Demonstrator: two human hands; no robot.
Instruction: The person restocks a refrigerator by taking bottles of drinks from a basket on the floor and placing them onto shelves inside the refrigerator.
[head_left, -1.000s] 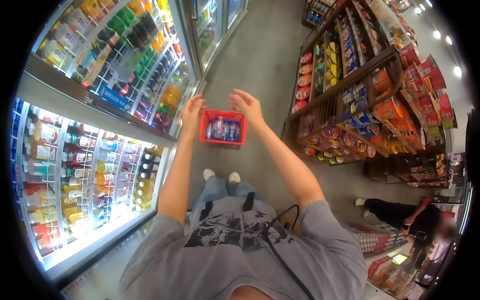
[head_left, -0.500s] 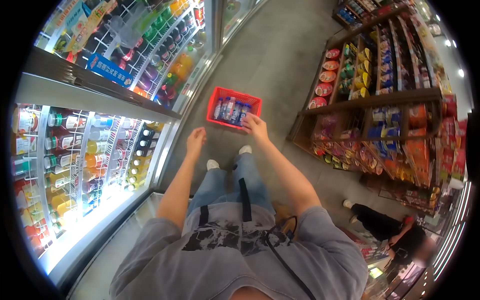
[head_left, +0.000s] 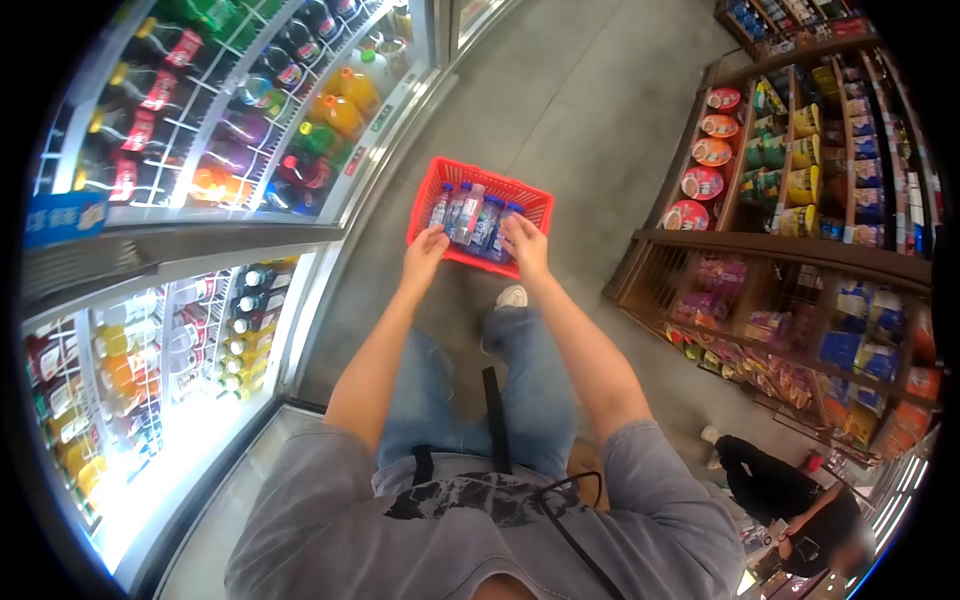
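A red plastic basket (head_left: pixel 537 192) stands on the floor ahead of me with several clear bottles (head_left: pixel 486 222) inside, some with blue caps and labels. My left hand (head_left: pixel 427 252) is over the basket's near left corner, fingers loosely bent, with nothing visible in them. Over the near right side is my right hand (head_left: pixel 525 245), its fingers loosely bent and a little apart, overlapping the bottles in view. Whether either hand touches the rim cannot be told from above.
To my left stand lit drink coolers with a door frame (head_left: pixel 180 245) between them and bottles (head_left: pixel 342 115) on the racks. At right is a wooden shelf unit (head_left: pixel 760 240) with cup noodles (head_left: pixel 703 183) and packets. Another person (head_left: pixel 790 500) stands at lower right.
I have stepped closer to the basket, and it looks larger. My left hand has moved right to its near corner. The right hand stays over its near right side.
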